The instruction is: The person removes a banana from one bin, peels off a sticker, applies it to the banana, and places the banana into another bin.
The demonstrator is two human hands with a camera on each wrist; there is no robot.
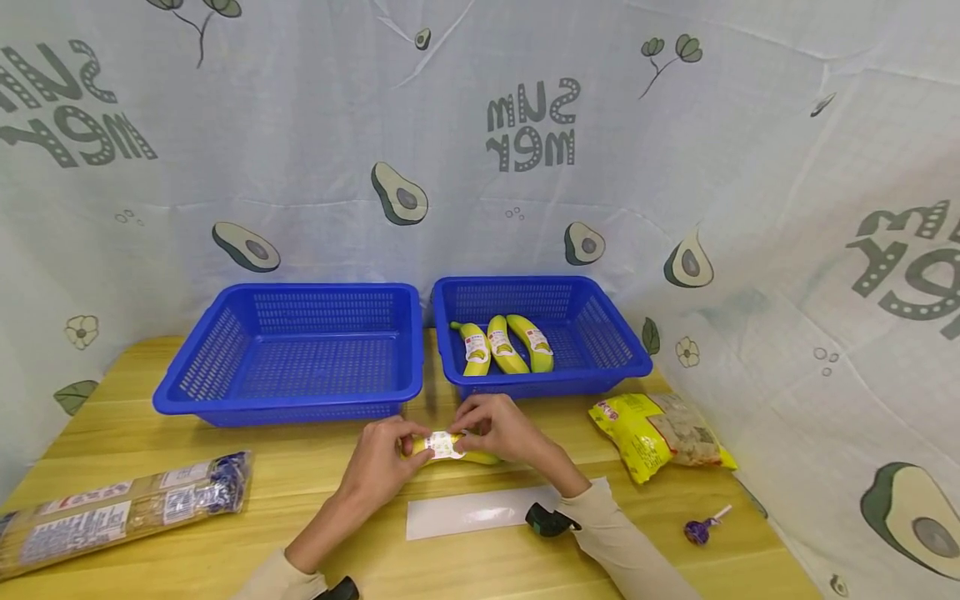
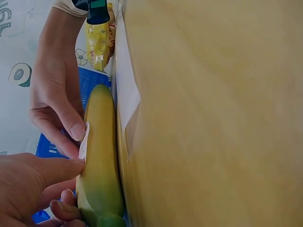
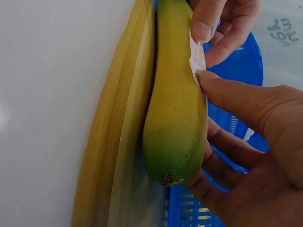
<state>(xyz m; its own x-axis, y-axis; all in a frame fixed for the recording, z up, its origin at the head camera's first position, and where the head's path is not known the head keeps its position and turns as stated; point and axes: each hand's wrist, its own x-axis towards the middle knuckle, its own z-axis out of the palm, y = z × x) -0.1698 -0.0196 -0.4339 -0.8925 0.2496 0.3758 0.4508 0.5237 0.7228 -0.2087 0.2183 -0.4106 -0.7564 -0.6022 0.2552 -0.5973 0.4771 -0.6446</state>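
A yellow banana with green ends lies sideways in front of the blue baskets. On its upper side is a white printed sticker, bent along the peel. My left hand holds the banana's left part, its thumb on one end of the sticker and its fingers behind the fruit. From the other side my right hand holds it, with the thumb pressing the sticker's other end. Both thumbs are close together over the label. A white backing strip lies on the table below the right forearm.
Behind the hands stand a bare blue basket and another blue basket with three labelled bananas. A yellow snack bag and a purple lollipop lie right. At left is a long noodle pack.
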